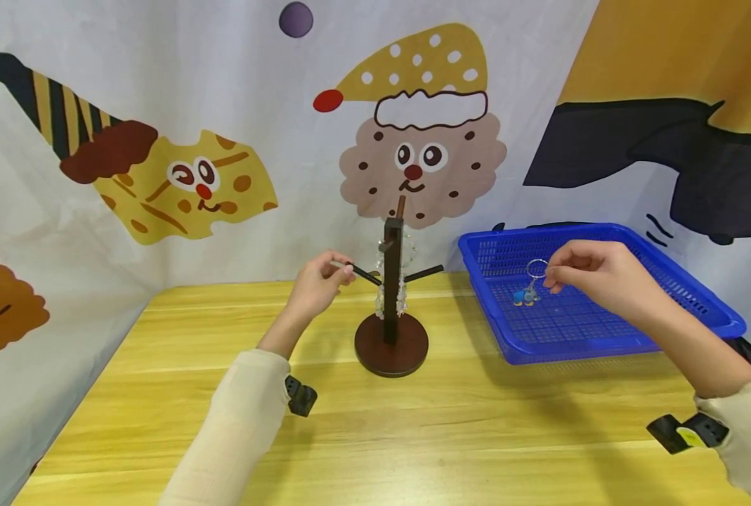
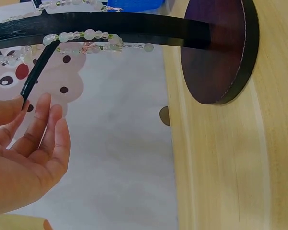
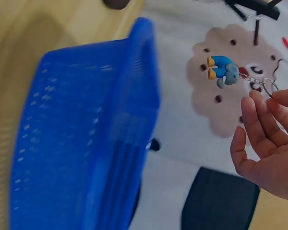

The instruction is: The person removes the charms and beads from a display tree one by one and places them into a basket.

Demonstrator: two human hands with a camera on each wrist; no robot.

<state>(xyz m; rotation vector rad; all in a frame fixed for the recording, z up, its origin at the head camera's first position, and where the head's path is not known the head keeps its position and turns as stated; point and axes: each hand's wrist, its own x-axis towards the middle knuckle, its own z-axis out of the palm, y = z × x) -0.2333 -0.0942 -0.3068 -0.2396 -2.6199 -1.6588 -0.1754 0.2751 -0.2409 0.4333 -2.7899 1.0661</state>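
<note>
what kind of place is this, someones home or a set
Probably a staged tabletop set, not a home: a cartoon-printed cloth backdrop walls off a bare wooden table holding only a blue basket and a peg stand.

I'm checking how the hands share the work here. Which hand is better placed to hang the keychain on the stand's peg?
Probably the right hand: it already pinches the keychain above the blue basket, while the left hand holds the stand's left peg.
</note>
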